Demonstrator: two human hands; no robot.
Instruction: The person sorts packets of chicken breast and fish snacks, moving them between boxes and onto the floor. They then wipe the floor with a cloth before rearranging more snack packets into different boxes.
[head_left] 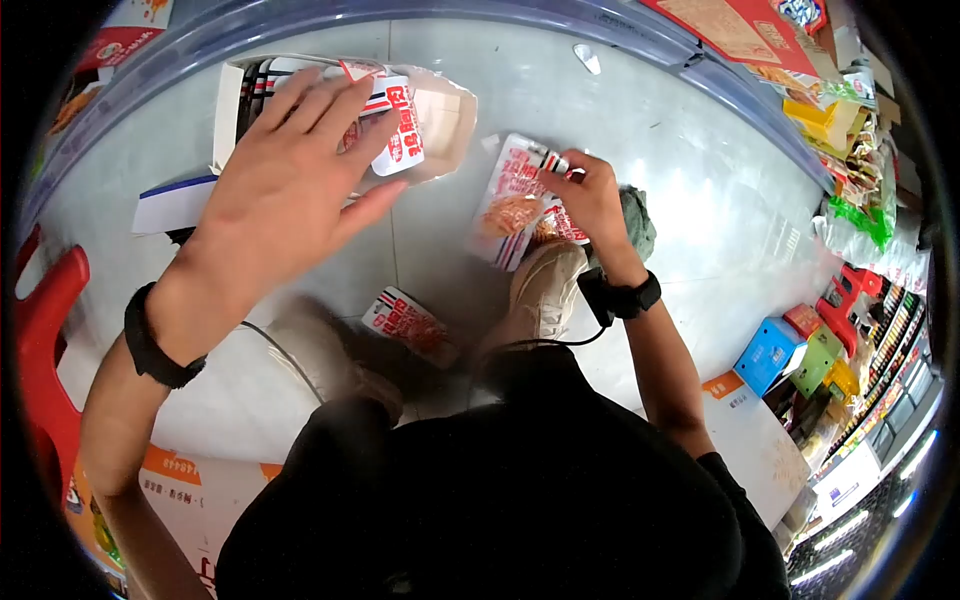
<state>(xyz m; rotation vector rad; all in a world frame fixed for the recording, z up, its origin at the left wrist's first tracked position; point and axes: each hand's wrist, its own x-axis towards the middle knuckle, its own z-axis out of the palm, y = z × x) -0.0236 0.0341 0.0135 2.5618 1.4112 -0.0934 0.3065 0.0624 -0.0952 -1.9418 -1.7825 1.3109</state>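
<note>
My left hand (285, 185) lies over an open cardboard box (445, 120), fingers stretched out and thumb apart. Under and beside its fingers are snack packets (400, 140) with red lettering on white, standing or leaning in the box's left part. My right hand (595, 205) pinches the upper right edge of another snack packet (512, 205), slightly blurred and tilted above the floor. Behind that one, partly hidden, a further packet (560, 225) shows near my shoe. One more packet (408, 322) lies on the floor between my feet.
A blue-edged white box piece (175, 205) sits left of the carton. My shoe (545, 290) and a dark green cloth (638, 225) are near my right hand. A red stool (55, 350) stands at left; blue and green boxes (770, 355) and bagged goods line the right.
</note>
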